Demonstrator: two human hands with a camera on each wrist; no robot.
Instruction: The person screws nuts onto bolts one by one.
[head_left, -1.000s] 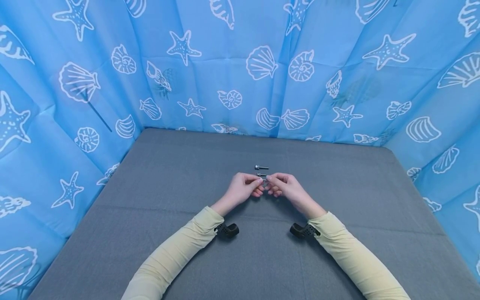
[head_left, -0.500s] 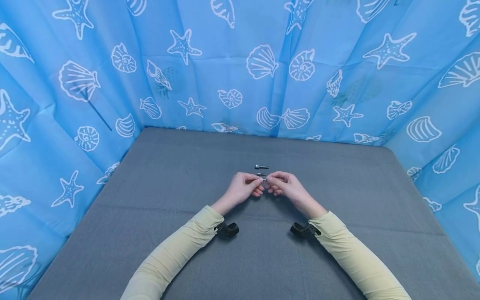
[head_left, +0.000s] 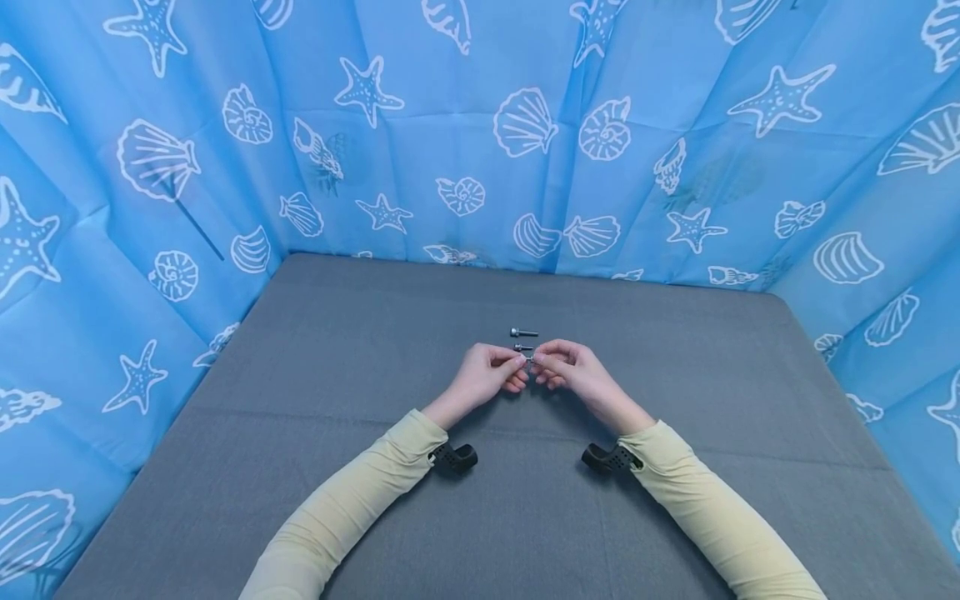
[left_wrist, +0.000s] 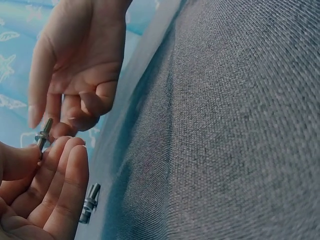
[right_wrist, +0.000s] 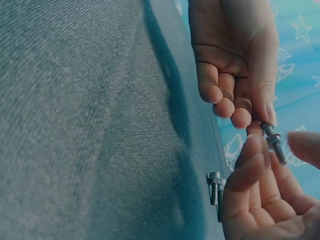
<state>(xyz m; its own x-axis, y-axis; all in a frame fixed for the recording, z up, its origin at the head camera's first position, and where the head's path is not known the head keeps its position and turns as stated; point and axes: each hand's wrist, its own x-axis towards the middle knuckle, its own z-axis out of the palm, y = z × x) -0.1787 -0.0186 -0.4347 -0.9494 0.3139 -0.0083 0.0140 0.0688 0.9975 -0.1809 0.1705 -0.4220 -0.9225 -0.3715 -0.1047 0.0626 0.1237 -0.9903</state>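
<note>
My left hand (head_left: 491,371) pinches a small metal bolt (right_wrist: 281,154) near its head, between thumb and forefinger. Partway along the shank sits a nut (right_wrist: 274,140), and the threaded end points at my right hand (head_left: 573,375). That hand's thumb (right_wrist: 306,146) stands apart from the bolt, with its bent fingers on the other side of the threaded tip. In the head view, two more bolts lie just beyond the hands: a larger bolt (head_left: 525,332) and, nearer, a smaller bolt (head_left: 523,347).
A grey cloth-covered table (head_left: 480,517) lies under both arms. Blue curtains (head_left: 450,125) with white shell and starfish prints surround its back and sides. A black wrist mount (head_left: 453,458) sits at the left sleeve, and another black mount (head_left: 609,458) at the right.
The right hand's fingers have risen slightly around the bolt's end. The left hand keeps its pinch in nearly the same place, and the two bolts on the table have stayed put.
</note>
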